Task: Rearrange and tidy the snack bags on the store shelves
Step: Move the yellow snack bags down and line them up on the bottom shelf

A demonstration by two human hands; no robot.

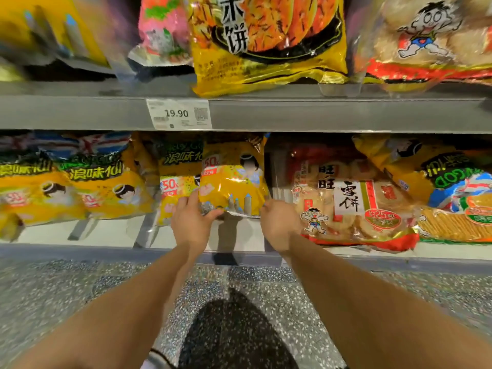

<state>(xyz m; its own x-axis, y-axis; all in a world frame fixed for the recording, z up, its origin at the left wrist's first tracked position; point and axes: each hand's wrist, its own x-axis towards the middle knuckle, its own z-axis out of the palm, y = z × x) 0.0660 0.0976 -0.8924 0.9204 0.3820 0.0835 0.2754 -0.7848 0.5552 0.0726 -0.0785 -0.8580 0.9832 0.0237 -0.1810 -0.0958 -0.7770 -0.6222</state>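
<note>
2 hands (pixel 189 219) (pixel 277 222) grip closed on 1 yellow bag (pixel 232 179), lower shelf (pixel 186 253).

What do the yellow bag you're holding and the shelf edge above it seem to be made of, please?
Yellow bag: likely thin glossy plastic film; it crinkles and shows bright glare. Shelf edge: looks like matte grey painted metal, flat and even, though plastic is possible.

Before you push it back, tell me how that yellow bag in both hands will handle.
The yellow bag is probably floppy: its film creases where the left hand and right hand pinch it. Glossy film looks slippery. Puffed, so likely light.
</note>
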